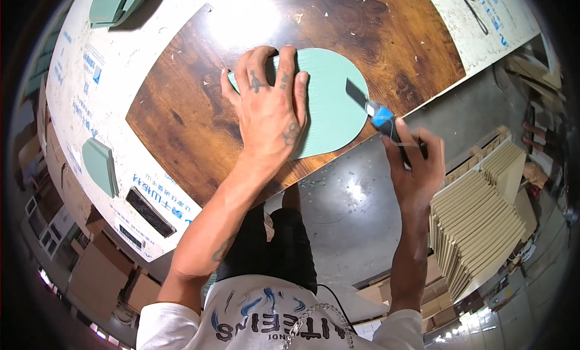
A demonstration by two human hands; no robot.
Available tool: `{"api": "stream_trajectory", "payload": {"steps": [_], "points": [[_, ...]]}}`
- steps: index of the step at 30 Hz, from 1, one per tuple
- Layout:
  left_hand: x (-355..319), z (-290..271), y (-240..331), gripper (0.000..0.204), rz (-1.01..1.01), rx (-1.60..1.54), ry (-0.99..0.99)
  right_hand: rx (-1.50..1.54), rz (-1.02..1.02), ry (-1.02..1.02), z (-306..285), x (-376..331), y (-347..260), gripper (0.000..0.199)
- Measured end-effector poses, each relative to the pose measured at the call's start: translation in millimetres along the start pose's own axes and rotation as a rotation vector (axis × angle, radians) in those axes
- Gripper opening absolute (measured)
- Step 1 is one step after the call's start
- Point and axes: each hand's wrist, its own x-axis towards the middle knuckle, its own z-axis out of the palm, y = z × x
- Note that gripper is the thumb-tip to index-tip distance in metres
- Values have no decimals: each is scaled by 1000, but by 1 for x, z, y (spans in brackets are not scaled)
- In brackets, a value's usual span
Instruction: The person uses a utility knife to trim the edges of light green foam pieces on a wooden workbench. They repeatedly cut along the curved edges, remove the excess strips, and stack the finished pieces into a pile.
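Observation:
A pale green panel with a rounded end [335, 108] lies flat on a dark wood-grain board, near the board's front edge. My left hand [266, 105] presses on its left part and holds it, fingers bent at the far edge and thumb lying on the surface. In my right hand [417, 162] is a blue-and-black utility knife [382, 117], its fingers closed round the handle. The wide dark blade points up and left over the panel's right rim. Blur hides whether the blade touches the panel.
The wood-grain board [187, 102] rests on a white printed worktable [78, 54]. More green pieces [99, 165] lie at the left and far left. Beside them is a black phone-like slab [150, 211]. Stacked tan boards [477, 229] stand on the floor at right.

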Motion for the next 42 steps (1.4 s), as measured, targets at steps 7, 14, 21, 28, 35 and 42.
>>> {"api": "stream_trajectory", "payload": {"steps": [7,14,21,28,35,42], "points": [[13,-2,-7,34,78,-10,-81,54,-140,56,8,33,9,41],[32,-8,-15,61,-24,-73,-33,66,26,-13,-6,-30,0,51],[11,-1,-12,59,-26,-42,79,18,-56,10,0,-1,8,47],[15,-2,-12,60,8,-28,102,20,-165,75,17,57,3,41],[51,1,-44,59,215,-75,6,67,-90,-46,-2,1,-2,45],[24,6,-22,39,-68,80,78,19,-27,-15,-2,-1,-6,43]]}}
